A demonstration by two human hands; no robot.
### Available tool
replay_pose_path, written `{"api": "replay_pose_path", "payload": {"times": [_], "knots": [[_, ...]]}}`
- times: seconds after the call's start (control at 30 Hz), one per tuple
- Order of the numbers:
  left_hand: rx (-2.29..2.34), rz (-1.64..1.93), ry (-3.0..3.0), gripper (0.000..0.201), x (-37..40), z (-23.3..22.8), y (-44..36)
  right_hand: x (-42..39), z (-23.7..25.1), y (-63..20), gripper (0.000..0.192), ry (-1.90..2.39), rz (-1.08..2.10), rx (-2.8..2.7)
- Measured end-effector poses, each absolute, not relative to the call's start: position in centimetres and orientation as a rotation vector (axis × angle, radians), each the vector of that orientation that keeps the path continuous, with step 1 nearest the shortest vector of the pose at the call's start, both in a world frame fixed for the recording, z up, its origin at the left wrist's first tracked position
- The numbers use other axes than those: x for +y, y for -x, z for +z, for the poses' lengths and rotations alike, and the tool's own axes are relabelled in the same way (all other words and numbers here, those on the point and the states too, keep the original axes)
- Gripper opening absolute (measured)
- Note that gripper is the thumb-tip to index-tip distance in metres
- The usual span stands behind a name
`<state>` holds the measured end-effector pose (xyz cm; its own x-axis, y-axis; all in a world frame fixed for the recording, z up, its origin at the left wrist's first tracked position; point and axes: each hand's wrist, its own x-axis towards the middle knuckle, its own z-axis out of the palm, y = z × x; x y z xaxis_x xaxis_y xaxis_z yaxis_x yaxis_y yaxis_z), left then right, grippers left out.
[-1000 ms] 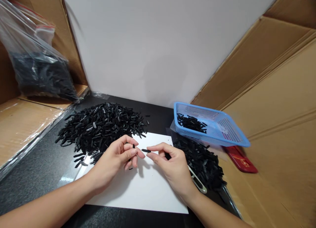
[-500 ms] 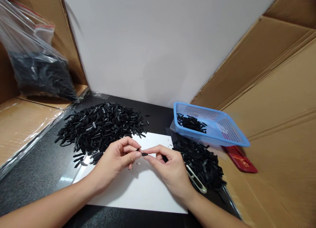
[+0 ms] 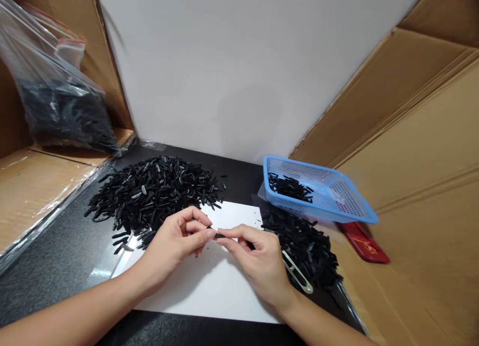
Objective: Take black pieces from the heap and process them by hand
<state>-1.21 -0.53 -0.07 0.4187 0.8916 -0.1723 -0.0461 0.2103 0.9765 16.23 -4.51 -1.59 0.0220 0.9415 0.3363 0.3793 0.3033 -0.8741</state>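
A small, thin black piece [image 3: 218, 235] is pinched between the fingertips of both hands, above a white sheet [image 3: 209, 296]. My left hand [image 3: 187, 236] grips its left end with thumb and forefinger, the other fingers curled beneath. From the other side my right hand [image 3: 258, 256] pinches the right end; something dark shows inside its curled fingers, too hidden to name. Behind the left hand lies a large heap of black pieces [image 3: 160, 186]. Beside the right hand is a second pile of black pieces [image 3: 310, 251], with a pale slotted tool handle [image 3: 297, 272] at its near edge.
A blue perforated basket [image 3: 318, 208] holding some black pieces stands at the right. Under its right corner is a red packet [image 3: 364, 243]. A clear zip bag [image 3: 67, 106] of dark material leans at the left. Cardboard [image 3: 422, 136] and a white panel [image 3: 243, 61] enclose the work area.
The right fingers have closed in slightly toward the left hand, covering more of the black piece. Both hands keep hold of it, and the heaps look unchanged.
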Motion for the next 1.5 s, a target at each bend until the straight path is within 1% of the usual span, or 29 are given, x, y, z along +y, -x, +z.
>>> {"api": "replay_pose_path", "payload": {"times": [0.1, 0.33, 0.57, 0.73, 0.8, 0.9, 0.97, 1.03, 1.07, 1.2, 1.27, 1.5], "knots": [[0.919, 0.794, -1.157, 0.018, -0.6, 0.0, 1.3, -4.6, -1.7, -16.1, 0.007, 1.206, 0.704, -1.532], [0.884, 0.747, -1.256, 0.024, -0.9, 0.3, 1.2, -4.7, -1.4, -16.0, 0.008, 1.218, 0.718, -1.562], [0.879, 0.744, -1.283, 0.018, -1.0, 0.5, 1.2, -4.4, -1.3, -16.0, 0.012, 1.273, 0.947, -1.362], [0.888, 0.793, -1.200, 0.023, -0.8, 0.3, 1.2, -4.4, -1.1, -16.0, 0.011, 1.253, 1.061, -1.276], [0.933, 0.791, -1.208, 0.024, -0.6, 0.2, 1.3, -4.3, -0.9, -16.0, 0.012, 1.191, 1.196, -1.151], [1.014, 0.791, -1.255, 0.026, -0.3, 0.1, 1.3, -4.0, -0.7, -16.1, 0.016, 0.997, 1.510, -0.859], [1.042, 0.794, -1.271, 0.025, -0.2, 0.0, 1.4, -3.7, -0.8, -16.2, 0.026, 0.937, 1.618, -0.762], [1.033, 0.783, -1.269, 0.022, -0.3, 0.0, 1.4, -3.5, -1.1, -16.3, 0.037, 1.006, 1.600, -0.798], [1.023, 0.771, -1.268, 0.022, -0.3, 0.0, 1.4, -3.4, -1.3, -16.3, 0.039, 1.066, 1.553, -0.854], [0.976, 0.743, -1.293, 0.025, -0.6, 0.2, 1.3, -3.5, -1.7, -16.2, 0.028, 1.260, 1.199, -1.224], [0.950, 0.764, -1.301, 0.025, -0.7, 0.3, 1.3, -3.7, -1.6, -16.0, 0.023, 1.318, 1.081, -1.342], [0.929, 0.758, -1.336, 0.027, -0.8, 0.6, 1.3, -4.1, -1.4, -15.9, 0.017, 1.325, 1.051, -1.358]]}}
